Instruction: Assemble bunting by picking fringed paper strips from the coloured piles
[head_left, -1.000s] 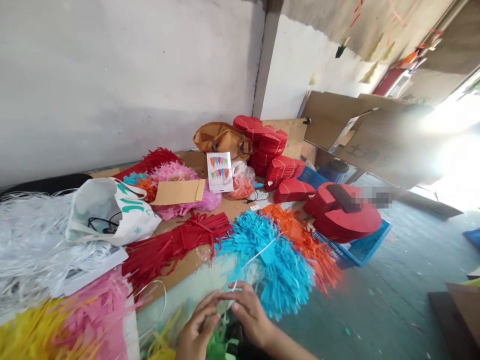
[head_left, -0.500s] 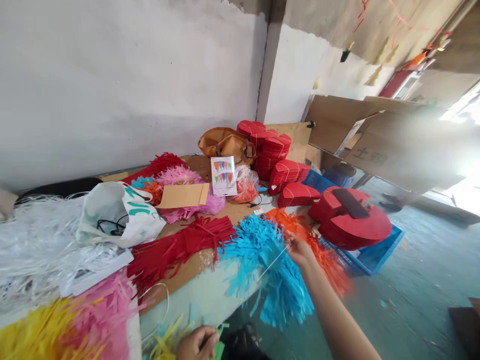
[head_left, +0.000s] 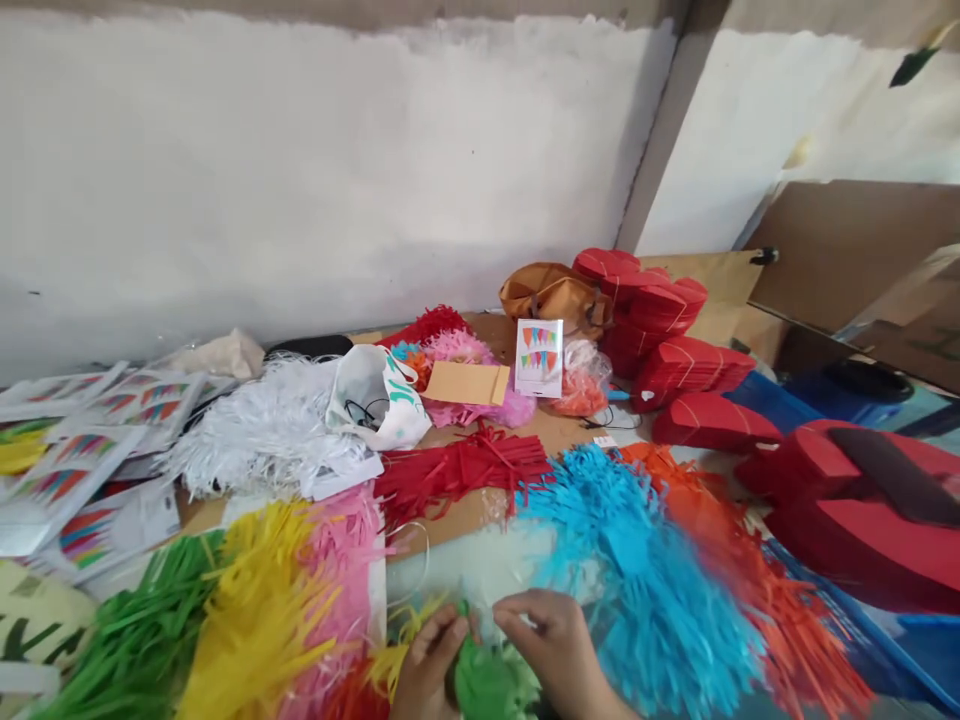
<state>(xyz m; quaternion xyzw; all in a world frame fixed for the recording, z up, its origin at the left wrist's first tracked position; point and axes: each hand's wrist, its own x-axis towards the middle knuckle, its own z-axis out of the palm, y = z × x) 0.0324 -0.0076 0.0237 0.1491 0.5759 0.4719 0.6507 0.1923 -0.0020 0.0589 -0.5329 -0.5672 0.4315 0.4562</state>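
At the bottom centre, my left hand [head_left: 431, 665] pinches the top of a green paper tassel [head_left: 487, 680]. My right hand [head_left: 551, 640] is beside it, thumb and forefinger pressed together; what they hold, if anything, is too small to make out. A thin white string [head_left: 426, 560] loops on the table left of my hands. Yellow strips [head_left: 405, 640] lie by my left hand. The blue tassel pile [head_left: 645, 570] spreads right of my right hand, with orange tassels [head_left: 750, 570] beyond it. Dark red tassels [head_left: 457, 470] lie behind my hands.
Green [head_left: 142, 630], yellow [head_left: 262, 610] and pink tassels [head_left: 341, 560] lie at left, near printed packages [head_left: 82, 470]. White strips [head_left: 255, 430], a white bag [head_left: 382, 400] and a brown bag [head_left: 555, 300] stand farther back. Red stacks [head_left: 705, 365] and a blue crate [head_left: 885, 620] are at right.
My right hand has come from the blue tassels to beside my left hand. The green tassel now shows more fully. The view has swung left, bringing the packages and green pile into sight.
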